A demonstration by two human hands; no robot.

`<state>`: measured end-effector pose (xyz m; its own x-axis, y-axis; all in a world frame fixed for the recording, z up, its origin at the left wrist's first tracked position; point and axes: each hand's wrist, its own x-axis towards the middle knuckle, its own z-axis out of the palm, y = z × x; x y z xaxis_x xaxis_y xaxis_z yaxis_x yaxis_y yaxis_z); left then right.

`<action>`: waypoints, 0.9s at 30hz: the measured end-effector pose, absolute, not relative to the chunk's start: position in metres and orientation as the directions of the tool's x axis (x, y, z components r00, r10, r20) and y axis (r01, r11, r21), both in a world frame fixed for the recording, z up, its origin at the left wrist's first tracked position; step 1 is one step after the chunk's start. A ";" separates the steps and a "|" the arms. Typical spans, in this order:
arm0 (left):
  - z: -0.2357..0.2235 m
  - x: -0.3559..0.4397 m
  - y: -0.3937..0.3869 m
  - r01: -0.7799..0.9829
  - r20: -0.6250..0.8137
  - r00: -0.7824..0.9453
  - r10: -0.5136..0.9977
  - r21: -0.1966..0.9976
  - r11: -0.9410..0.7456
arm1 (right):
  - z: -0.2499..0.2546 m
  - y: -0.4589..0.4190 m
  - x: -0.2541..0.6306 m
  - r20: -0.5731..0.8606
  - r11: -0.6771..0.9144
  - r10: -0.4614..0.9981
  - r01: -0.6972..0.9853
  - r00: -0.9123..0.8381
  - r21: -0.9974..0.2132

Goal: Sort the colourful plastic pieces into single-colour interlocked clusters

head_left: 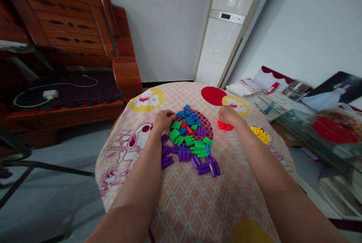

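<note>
My left hand [164, 118] is at the left edge of a mixed pile of small plastic tubes, fingers bent and slightly apart, with nothing visible in them. The pile has blue tubes [189, 113] at the back, green tubes [199, 147] in the middle and purple tubes [184, 156] in front. A few red pieces [186, 127] lie among them. Over to the right, my right hand [226, 113] is closed, fingers pointing down over a small heap of red pieces [225, 126]. Its fingertips are hidden, so any held piece cannot be made out.
A heap of yellow pieces [260, 135] lies right of my right forearm. The round table has a patterned tablecloth [192, 205]. A glass shelf [308, 137] with papers and a red bowl [335, 129] stands right, a wooden bench [127, 73] left, and a white cabinet-like unit [217, 46] behind.
</note>
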<state>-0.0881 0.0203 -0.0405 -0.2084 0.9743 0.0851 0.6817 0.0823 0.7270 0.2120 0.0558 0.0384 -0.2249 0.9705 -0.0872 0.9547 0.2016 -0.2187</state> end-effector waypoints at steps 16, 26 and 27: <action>-0.040 -0.088 0.020 0.687 0.098 -0.206 0.974 0.723 0.073 | 0.027 0.012 0.141 0.062 0.548 0.836 0.834 -0.544 -0.071; -0.041 -0.090 0.022 0.690 0.108 -0.197 0.974 0.721 0.060 | 0.006 -0.011 0.119 0.037 0.568 0.823 0.820 -0.567 -0.079; -0.041 -0.091 0.022 0.693 0.109 -0.195 0.975 0.719 0.058 | 0.009 -0.012 0.121 0.039 0.566 0.824 0.818 -0.566 -0.099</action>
